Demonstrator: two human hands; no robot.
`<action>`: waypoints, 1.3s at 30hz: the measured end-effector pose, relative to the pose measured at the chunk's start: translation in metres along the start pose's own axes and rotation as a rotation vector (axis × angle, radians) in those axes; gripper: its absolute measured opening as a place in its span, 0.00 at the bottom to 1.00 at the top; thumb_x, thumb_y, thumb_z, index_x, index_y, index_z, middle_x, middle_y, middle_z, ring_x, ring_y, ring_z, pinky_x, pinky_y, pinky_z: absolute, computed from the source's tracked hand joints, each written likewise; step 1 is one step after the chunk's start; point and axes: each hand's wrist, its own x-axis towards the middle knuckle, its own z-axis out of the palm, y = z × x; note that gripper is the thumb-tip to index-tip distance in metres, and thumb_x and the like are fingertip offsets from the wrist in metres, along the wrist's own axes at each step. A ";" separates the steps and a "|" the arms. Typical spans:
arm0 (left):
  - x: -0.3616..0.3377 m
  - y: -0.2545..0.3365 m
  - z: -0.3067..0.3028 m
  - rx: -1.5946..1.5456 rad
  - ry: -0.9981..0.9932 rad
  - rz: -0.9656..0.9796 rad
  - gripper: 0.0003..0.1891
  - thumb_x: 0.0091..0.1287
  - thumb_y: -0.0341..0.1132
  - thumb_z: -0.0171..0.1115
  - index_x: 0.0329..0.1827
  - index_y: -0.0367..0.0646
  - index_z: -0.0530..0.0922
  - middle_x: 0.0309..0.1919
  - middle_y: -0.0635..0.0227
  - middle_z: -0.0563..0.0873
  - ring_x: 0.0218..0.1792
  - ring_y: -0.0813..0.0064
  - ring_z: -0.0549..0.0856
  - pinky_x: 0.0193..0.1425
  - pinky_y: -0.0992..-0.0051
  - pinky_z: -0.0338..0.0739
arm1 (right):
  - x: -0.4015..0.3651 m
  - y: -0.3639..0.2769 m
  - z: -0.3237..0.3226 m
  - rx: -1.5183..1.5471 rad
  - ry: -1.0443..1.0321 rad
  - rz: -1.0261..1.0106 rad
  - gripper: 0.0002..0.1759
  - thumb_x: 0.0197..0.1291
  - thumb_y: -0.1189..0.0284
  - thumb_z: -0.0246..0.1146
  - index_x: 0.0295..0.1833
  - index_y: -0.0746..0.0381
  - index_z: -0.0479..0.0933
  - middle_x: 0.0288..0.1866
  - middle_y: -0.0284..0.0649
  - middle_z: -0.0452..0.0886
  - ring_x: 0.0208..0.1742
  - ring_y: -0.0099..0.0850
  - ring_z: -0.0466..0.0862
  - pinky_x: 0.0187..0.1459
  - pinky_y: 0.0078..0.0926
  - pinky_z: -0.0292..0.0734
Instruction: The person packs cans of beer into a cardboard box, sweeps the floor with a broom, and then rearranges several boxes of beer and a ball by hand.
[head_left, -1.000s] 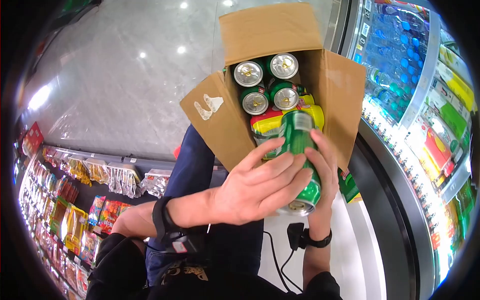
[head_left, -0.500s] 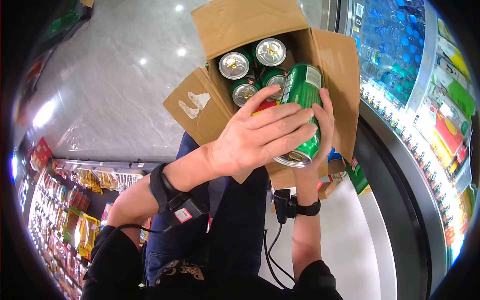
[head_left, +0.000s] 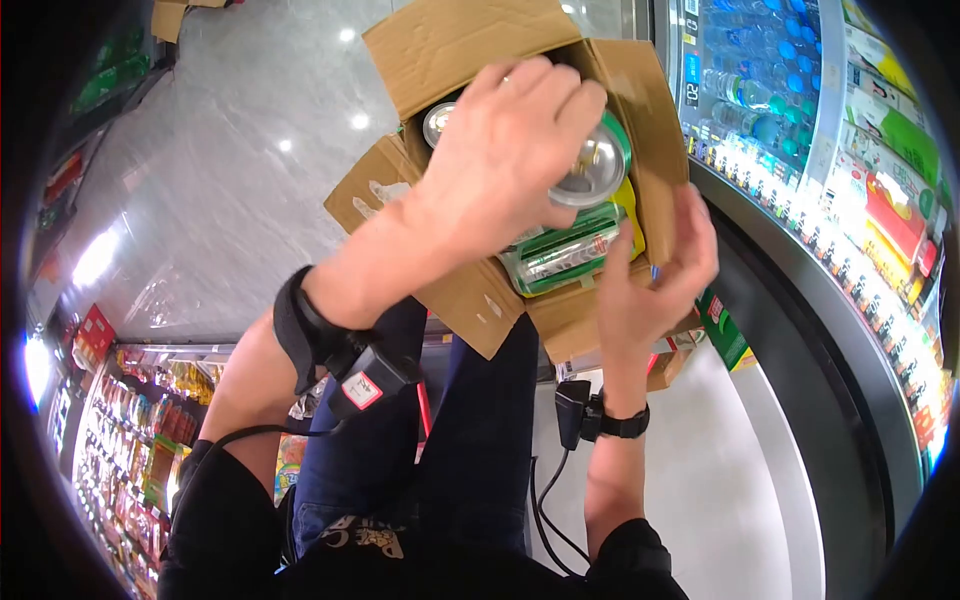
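My left hand (head_left: pixel 505 150) is closed around a green drink can (head_left: pixel 614 150) over the opened cardboard box (head_left: pixel 470 55). The can is tilted, its silver end (head_left: pixel 590 172) facing up toward me. To the right of it my right hand (head_left: pixel 665 275) is open, thumb and fingers spread, at the box's right flap. Inside the box, below the held can, a green-and-silver pack (head_left: pixel 570 255) lies by the near wall. Another can's silver top (head_left: pixel 437 122) peeks out left of my left hand, which hides most of the box's inside.
On the right stands a lit cooler with bottled water (head_left: pixel 765 90) and its dark frame (head_left: pixel 800 330). Snack shelves (head_left: pixel 130 440) line the lower left. Shiny grey floor (head_left: pixel 250 200) extends at upper left. A green carton (head_left: pixel 725 330) sits beside the box.
The can went from lying between both hands to being held by my left hand alone, farther into the box. My right hand let go and moved right and down.
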 end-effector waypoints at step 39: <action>0.018 -0.016 0.098 0.749 -0.418 -0.149 0.49 0.47 0.67 0.57 0.53 0.23 0.62 0.46 0.50 0.66 0.54 0.53 0.64 0.62 0.37 0.37 | 0.012 0.042 -0.070 -0.350 -0.137 0.071 0.12 0.62 0.72 0.49 0.50 0.59 0.70 0.40 0.48 0.77 0.43 0.49 0.76 0.42 0.39 0.71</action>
